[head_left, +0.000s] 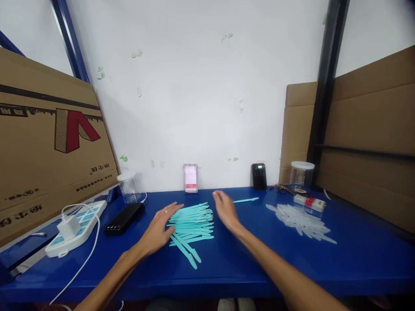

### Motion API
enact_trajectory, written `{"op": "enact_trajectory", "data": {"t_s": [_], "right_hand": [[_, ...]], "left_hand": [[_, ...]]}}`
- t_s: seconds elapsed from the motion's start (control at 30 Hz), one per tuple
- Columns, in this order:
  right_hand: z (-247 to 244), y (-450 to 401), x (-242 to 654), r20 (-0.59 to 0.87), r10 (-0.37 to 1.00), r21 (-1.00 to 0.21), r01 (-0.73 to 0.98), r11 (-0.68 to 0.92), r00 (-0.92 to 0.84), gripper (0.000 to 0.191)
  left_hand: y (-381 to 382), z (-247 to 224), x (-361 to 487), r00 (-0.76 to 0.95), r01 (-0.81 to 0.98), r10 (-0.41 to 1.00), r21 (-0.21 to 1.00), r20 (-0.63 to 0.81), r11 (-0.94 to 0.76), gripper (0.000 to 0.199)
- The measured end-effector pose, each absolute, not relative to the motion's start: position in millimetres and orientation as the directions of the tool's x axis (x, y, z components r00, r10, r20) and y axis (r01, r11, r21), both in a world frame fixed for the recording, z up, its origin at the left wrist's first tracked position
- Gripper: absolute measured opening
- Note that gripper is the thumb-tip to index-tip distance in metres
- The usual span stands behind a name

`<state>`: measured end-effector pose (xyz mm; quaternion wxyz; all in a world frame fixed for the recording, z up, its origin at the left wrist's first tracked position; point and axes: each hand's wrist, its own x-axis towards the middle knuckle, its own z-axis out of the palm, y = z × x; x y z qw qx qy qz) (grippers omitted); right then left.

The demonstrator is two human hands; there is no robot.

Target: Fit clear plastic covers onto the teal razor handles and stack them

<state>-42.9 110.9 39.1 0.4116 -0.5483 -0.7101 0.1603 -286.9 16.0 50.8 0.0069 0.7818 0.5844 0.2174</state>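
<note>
Sticks (194,214) mostly crosswise; front two diagonal

Spreads as a blue tabletop (233,268) beneath the left fingers (172,207) and right fingers (219,199). Carries piled turquoise sticks (193,221) between them, a lone stick (248,200) right of the right fingers, then translucent pieces (300,220), a carton (309,202) and a lidded jar (301,175) farther right. Bears a power bank (125,218), a power strip (86,222) and a second jar (130,189) left of the left fingers. Supports an upright phone (190,177) beyond both.
</note>
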Motion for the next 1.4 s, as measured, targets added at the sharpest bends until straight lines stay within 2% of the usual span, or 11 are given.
{"op": "enact_trajectory", "data": {"t_s": [0.07, 0.17, 0.37, 0.53, 0.7, 0.8, 1.0, 1.07, 1.2, 1.27, 1.4], "right_hand": [[46, 126, -6, 0.428, 0.9, -0.631, 0.686, 0.362, -0.081, 0.029], [53, 150, 48, 0.393, 0.911, -0.543, 0.768, 0.34, -0.126, 0.03], [49, 170, 95, 0.29, 0.919, -0.352, 0.864, 0.36, -0.266, 0.032], [35, 170, 73, 0.278, 0.901, -0.293, 0.863, 0.411, -0.335, 0.032], [31, 160, 44, 0.32, 0.874, -0.309, 0.832, 0.461, -0.366, 0.031], [38, 156, 57, 0.387, 0.856, -0.342, 0.808, 0.479, -0.343, 0.032], [42, 121, 183, 0.499, 0.865, -0.505, 0.791, 0.345, -0.058, 0.027], [34, 102, 228, 0.481, 0.875, -0.56, 0.789, 0.251, 0.063, 0.034], [8, 75, 270, 0.414, 0.894, -0.601, 0.789, 0.129, 0.17, 0.041], [-3, 72, 269, 0.379, 0.911, -0.6, 0.793, 0.108, 0.163, 0.049], [-12, 85, 251, 0.311, 0.94, -0.589, 0.805, 0.074, 0.141, 0.063]], "left_hand": [[-10, 54, -286, 0.368, 0.883, 0.908, 0.231, 0.2, -0.408, 0.084], [-28, 50, -275, 0.424, 0.879, 0.898, 0.188, 0.114, -0.439, 0.092], [-2, 27, -253, 0.385, 0.895, 0.911, 0.182, 0.149, -0.408, 0.086], [22, 9, -255, 0.364, 0.902, 0.897, 0.145, 0.25, -0.406, 0.088], [41, -12, -269, 0.373, 0.899, 0.884, 0.127, 0.281, -0.419, 0.083], [53, -21, -276, 0.385, 0.896, 0.852, 0.078, 0.355, -0.438, 0.083], [46, -9, -238, 0.477, 0.855, 0.743, -0.053, 0.469, -0.516, 0.086], [41, 1, -202, 0.481, 0.84, 0.743, -0.003, 0.465, -0.542, 0.082], [51, 18, -102, 0.539, 0.748, 0.761, 0.211, 0.361, -0.63, 0.059], [70, 22, -50, 0.599, 0.688, 0.741, 0.278, 0.305, -0.67, 0.061], [118, 16, 30, 0.614, 0.724, 0.763, 0.24, 0.205, -0.647, 0.076]]}}
